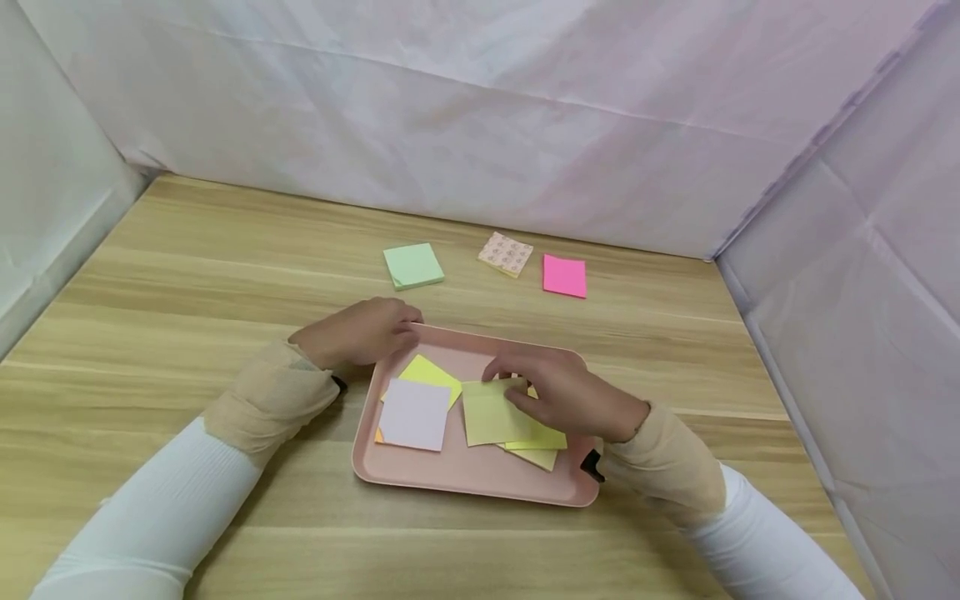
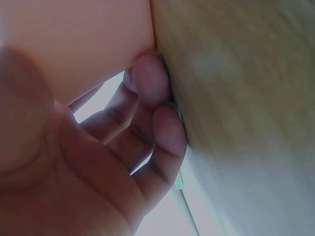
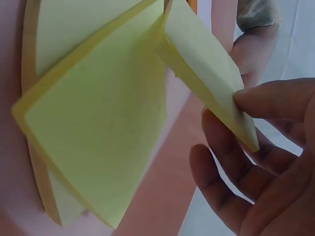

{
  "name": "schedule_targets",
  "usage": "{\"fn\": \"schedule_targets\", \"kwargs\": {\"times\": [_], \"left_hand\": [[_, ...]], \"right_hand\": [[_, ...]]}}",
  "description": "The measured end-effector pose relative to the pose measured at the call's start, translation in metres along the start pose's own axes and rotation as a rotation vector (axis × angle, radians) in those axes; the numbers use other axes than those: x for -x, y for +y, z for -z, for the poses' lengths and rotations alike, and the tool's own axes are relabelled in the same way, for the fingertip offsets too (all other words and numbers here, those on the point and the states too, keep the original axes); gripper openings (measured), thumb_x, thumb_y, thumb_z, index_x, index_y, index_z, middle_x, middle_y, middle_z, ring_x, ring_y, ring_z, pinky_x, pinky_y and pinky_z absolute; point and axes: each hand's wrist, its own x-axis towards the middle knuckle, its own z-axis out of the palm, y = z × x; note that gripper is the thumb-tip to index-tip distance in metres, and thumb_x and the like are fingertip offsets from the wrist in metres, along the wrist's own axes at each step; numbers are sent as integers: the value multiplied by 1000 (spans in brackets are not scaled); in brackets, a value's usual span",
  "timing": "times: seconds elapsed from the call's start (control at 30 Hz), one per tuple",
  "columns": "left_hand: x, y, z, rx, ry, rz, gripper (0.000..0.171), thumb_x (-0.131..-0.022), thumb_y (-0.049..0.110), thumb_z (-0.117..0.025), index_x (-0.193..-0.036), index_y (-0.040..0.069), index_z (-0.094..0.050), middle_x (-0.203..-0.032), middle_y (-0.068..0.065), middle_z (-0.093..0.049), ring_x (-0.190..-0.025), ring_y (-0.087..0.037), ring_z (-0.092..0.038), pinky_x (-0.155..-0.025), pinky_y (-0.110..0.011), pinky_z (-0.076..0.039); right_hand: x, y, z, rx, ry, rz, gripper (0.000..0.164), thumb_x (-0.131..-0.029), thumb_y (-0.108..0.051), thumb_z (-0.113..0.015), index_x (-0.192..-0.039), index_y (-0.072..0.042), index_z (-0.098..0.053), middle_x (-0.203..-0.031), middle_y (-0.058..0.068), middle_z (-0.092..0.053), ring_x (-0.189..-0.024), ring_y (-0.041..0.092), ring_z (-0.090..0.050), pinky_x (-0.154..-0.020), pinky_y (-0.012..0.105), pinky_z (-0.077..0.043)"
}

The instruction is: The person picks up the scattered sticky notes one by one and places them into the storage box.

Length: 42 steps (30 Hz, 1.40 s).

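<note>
My left hand (image 1: 363, 332) grips the far left corner of the pink tray (image 1: 472, 492). The left wrist view shows its thumb against the tray wall (image 2: 93, 39) and its fingers curled at the outer edge, close to the table. Over the tray's right half, my right hand (image 1: 558, 392) pinches a pale yellow sticky note pad (image 1: 487, 414) between thumb and fingers. In the right wrist view that pad tilts up, one end close over a brighter yellow pad (image 3: 98, 118). Under the brighter one lies a cream pad (image 1: 542, 458).
In the tray's left half, a pale lilac pad (image 1: 415, 415) overlaps a bright yellow pad (image 1: 431, 372), with an orange corner (image 1: 378, 436) poking out. Beyond the tray lie a green pad (image 1: 414, 265), a patterned pad (image 1: 506, 252) and a pink pad (image 1: 564, 276). White cloth walls (image 1: 450, 108) enclose the table.
</note>
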Motion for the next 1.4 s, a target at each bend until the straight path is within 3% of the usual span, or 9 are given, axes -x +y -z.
{"fn": "schedule_targets", "kwargs": {"times": [0.17,0.33,0.57,0.97,1.4], "left_hand": [[0,0,0,-4,5,3,17,-101,16,-54,-107,14,-70,-98,0,-69,-96,-19,-58,-90,-40,-47],[1,0,0,-4,1,2,15,-101,16,-54,-102,15,-69,-90,0,-66,-90,-19,-57,-86,-38,-46],[0,-1,0,-11,4,8,16,-101,17,-55,-106,15,-70,-97,0,-68,-95,-19,-58,-90,-40,-47],[1,0,0,-5,7,18,17,-101,17,-55,-108,14,-70,-101,-1,-69,-97,-20,-58,-91,-41,-47],[0,-4,-1,6,7,-7,18,-101,15,-54,-107,13,-70,-100,-1,-70,-96,-19,-59,-90,-41,-48]], "right_hand": [[-1,0,0,27,-30,-28,27,-91,-9,-69,-115,-21,-69,-106,-11,-68,-83,5,-58,-72,22,-50],[1,2,1,25,-56,-12,24,-91,-15,-71,-115,-17,-69,-104,-8,-68,-91,7,-62,-75,23,-51],[5,3,6,-70,-77,-84,24,-94,-16,-68,-118,-14,-68,-108,-5,-69,-94,8,-63,-83,33,-56],[8,5,13,-117,-31,-83,19,-96,-14,-65,-115,-12,-69,-104,-6,-69,-91,6,-63,-82,36,-57],[-7,19,28,-143,28,-118,19,-96,-11,-65,-113,-9,-71,-98,-2,-69,-89,13,-63,-77,33,-56]]}}
